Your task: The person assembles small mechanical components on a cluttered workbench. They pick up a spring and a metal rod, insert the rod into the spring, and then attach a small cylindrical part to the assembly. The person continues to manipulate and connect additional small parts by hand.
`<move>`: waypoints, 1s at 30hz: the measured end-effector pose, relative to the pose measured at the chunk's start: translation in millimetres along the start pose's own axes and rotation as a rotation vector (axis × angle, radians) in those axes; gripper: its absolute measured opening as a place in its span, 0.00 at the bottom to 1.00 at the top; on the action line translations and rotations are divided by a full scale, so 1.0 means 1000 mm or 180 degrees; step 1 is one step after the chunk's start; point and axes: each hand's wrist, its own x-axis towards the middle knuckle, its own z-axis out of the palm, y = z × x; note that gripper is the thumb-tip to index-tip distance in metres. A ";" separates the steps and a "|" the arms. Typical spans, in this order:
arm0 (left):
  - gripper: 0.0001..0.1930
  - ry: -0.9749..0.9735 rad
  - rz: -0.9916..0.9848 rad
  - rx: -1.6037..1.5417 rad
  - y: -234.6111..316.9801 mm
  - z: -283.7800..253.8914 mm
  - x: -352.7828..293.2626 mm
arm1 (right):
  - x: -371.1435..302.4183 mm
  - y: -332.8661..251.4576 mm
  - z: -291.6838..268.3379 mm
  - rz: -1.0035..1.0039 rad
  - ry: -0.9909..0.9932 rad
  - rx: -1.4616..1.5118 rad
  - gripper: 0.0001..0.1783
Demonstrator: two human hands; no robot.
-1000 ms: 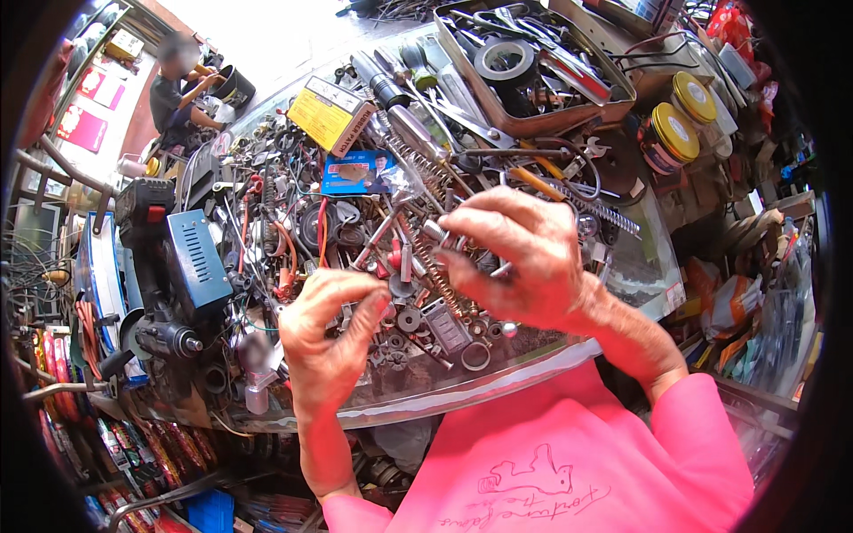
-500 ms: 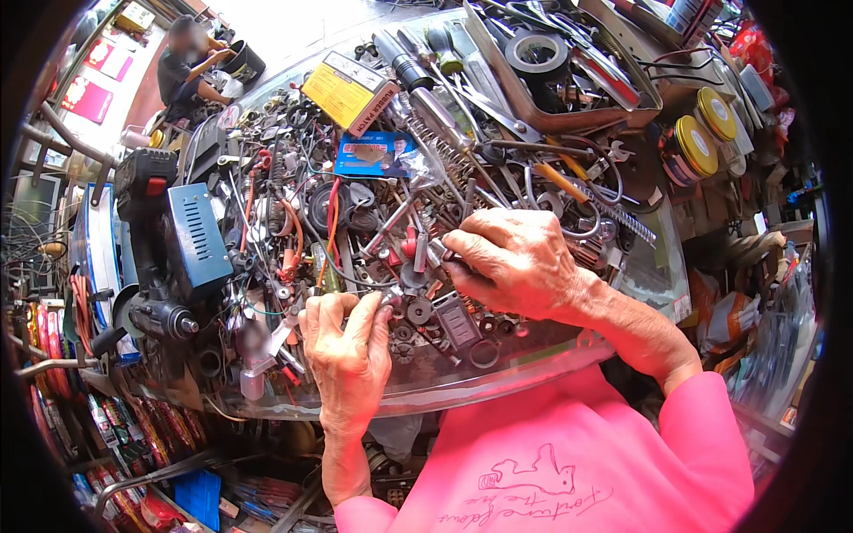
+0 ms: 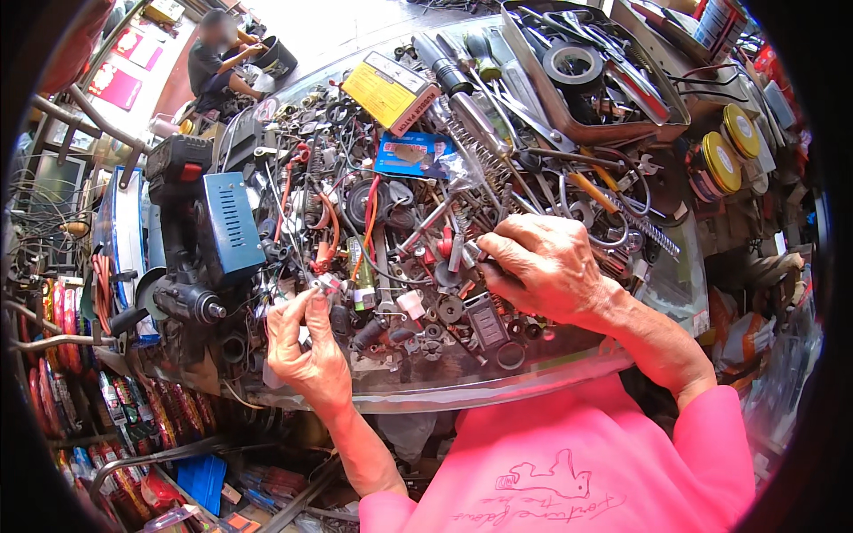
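Observation:
My left hand (image 3: 311, 351) is over the near left part of a cluttered parts heap, thumb and fingers pinched together. Whatever lies between the fingertips is too small to make out. My right hand (image 3: 546, 271) hovers low over the middle of the heap with its fingers curled and closed. A small silvery piece (image 3: 472, 250) shows at its fingertips, but its kind is unclear. Between the hands lie a white plastic piece (image 3: 410, 304), a black rectangular part (image 3: 488, 322) and a metal ring (image 3: 510, 355). A metal spanner (image 3: 386, 282) points away from me.
A cordless power tool (image 3: 182, 249) and a blue vented box (image 3: 233, 222) stand at left. Farther back lie a yellow carton (image 3: 388, 93) and a blue card packet (image 3: 410, 155). A tool tray (image 3: 591, 133) and yellow-lidded tins (image 3: 721, 162) are at right. Another person (image 3: 218, 62) crouches far left.
My left hand has moved left, away from the right hand, uncovering the white plastic piece. The right hand stays at nearly the same spot in the heap. The whole view has shifted slightly.

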 end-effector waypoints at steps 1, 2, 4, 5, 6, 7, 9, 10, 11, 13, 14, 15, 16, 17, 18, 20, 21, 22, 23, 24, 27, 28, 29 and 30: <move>0.05 0.0015 -0.0046 0.0007 0.001 0.002 0.002 | 0.000 0.000 0.000 0.0013 -0.0018 -0.0009 0.10; 0.05 0.0031 -0.0092 0.0013 0.002 0.004 0.006 | 0.000 -0.001 0.000 0.0018 -0.0007 -0.0009 0.10; 0.05 0.0067 0.0205 0.0233 -0.011 0.009 0.012 | 0.001 -0.002 -0.001 0.0013 0.0029 -0.0004 0.10; 0.05 0.0086 0.0293 0.0442 -0.011 0.010 0.014 | 0.002 -0.002 -0.001 0.0009 -0.0010 -0.0003 0.10; 0.05 0.0089 0.0384 0.0644 -0.011 0.012 0.015 | 0.002 -0.002 -0.001 0.0020 -0.0020 -0.0004 0.10; 0.05 0.0065 0.0405 0.0683 -0.012 0.013 0.016 | 0.002 -0.002 -0.002 0.0028 -0.0030 -0.0005 0.10; 0.06 0.0014 0.0448 0.0758 -0.014 0.015 0.016 | 0.002 -0.002 -0.001 0.0037 -0.0044 -0.0008 0.10; 0.06 0.0054 0.0525 0.0793 -0.012 0.015 0.015 | 0.002 -0.002 0.000 0.0037 -0.0050 -0.0010 0.10; 0.07 0.0095 0.0602 0.0829 -0.006 0.013 0.014 | 0.002 -0.002 0.000 0.0035 -0.0056 -0.0012 0.10; 0.07 -0.0031 0.0624 0.0669 0.010 0.010 0.010 | 0.000 0.000 -0.003 0.0104 -0.0180 0.0014 0.14; 0.08 -0.0243 0.0441 0.0500 0.018 0.007 0.003 | -0.001 0.000 -0.004 0.0132 -0.0247 0.0035 0.16; 0.08 -0.0477 0.0605 0.0565 0.022 0.005 -0.002 | -0.001 0.000 -0.004 0.0128 -0.0242 0.0033 0.16; 0.08 -0.0712 0.0769 0.0628 0.026 0.003 -0.006 | -0.001 0.000 -0.004 0.0124 -0.0236 0.0030 0.16; 0.09 -0.0968 0.0849 0.0822 0.030 0.004 -0.009 | -0.001 0.000 -0.004 0.0120 -0.0230 0.0027 0.16; 0.10 -0.1122 0.0850 0.1023 0.031 0.005 -0.012 | -0.001 -0.001 -0.003 0.0109 -0.0241 0.0020 0.16; 0.10 -0.1185 0.0793 0.1172 0.030 0.010 -0.014 | -0.002 -0.001 -0.003 0.0090 -0.0264 0.0007 0.16; 0.11 -0.1257 0.0831 0.1216 0.030 0.009 -0.013 | -0.002 -0.001 -0.003 0.0101 -0.0261 0.0018 0.16; 0.11 -0.1275 0.0840 0.1278 0.031 0.009 -0.012 | -0.002 -0.001 -0.003 0.0113 -0.0259 0.0029 0.16; 0.11 -0.1295 0.0848 0.1341 0.032 0.009 -0.010 | -0.002 -0.001 -0.003 0.0126 -0.0257 0.0042 0.16; 0.11 -0.1308 0.0849 0.1407 0.033 0.009 -0.010 | -0.002 -0.001 -0.003 0.0131 -0.0250 0.0047 0.15; 0.13 -0.1409 0.0469 0.1277 0.033 0.015 -0.006 | -0.002 -0.001 -0.003 0.0155 -0.0249 0.0045 0.15; 0.12 -0.1355 0.0443 0.1253 0.030 0.019 -0.005 | -0.001 -0.001 -0.003 0.0167 -0.0260 0.0031 0.15; 0.12 -0.1294 0.0429 0.1279 0.027 0.022 -0.004 | -0.002 -0.001 -0.003 0.0179 -0.0271 0.0016 0.15; 0.12 -0.1227 0.0412 0.1294 0.025 0.025 -0.003 | -0.002 -0.001 -0.003 0.0167 -0.0285 0.0030 0.15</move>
